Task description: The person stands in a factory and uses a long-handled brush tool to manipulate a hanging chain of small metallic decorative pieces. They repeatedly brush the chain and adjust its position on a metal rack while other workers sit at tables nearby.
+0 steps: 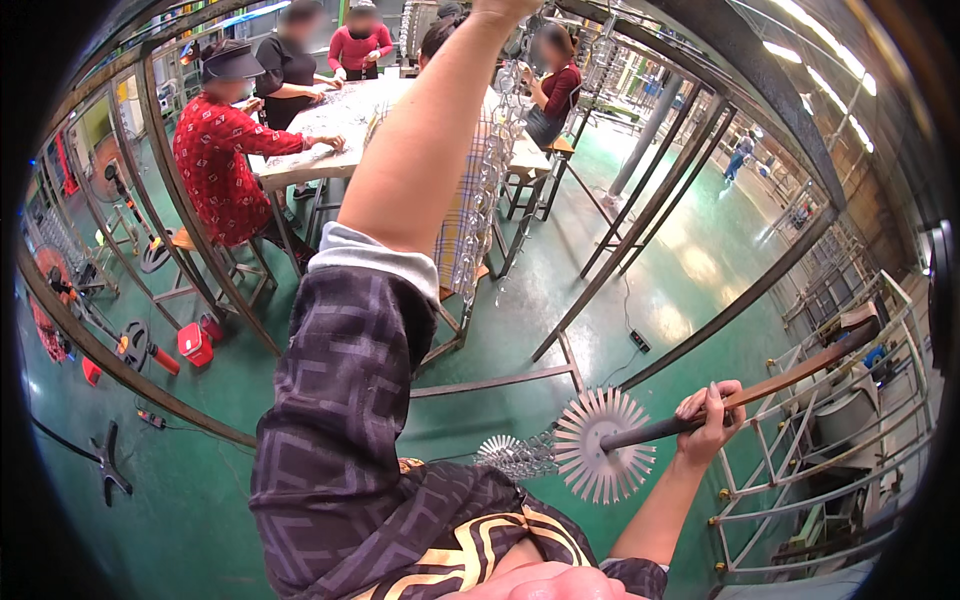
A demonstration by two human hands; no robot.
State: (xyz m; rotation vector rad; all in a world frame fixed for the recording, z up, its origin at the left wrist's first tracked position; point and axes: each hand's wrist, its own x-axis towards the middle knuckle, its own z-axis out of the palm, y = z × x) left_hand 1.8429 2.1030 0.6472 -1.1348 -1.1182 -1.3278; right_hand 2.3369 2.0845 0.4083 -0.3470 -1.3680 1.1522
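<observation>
Weight probably gathers at the left end of the long brown-and-grey rod (800, 377), which the right hand (712, 412) grips with its fingers curled around the shaft. At that end, to the left of the right hand and slightly lower, is the round silver metal disc with radial slots (588, 455); it looks stiff, but its thin teeth could bend or scratch, so the smooth shaft seems a better hold than the rim. Farther left of the same hand, a loose bundle of silver wire pieces (533, 457) lies between that disc and a smaller toothed silver disc (497, 446); this bundle would likely swing and snag easily. The left hand (507, 6) is raised, well apart from the rod and mostly cut off, so I cannot tell whether it is spread, closed or holding anything. Near it, just below, hangs a shiny strand of link-like pieces (503, 130).
</observation>
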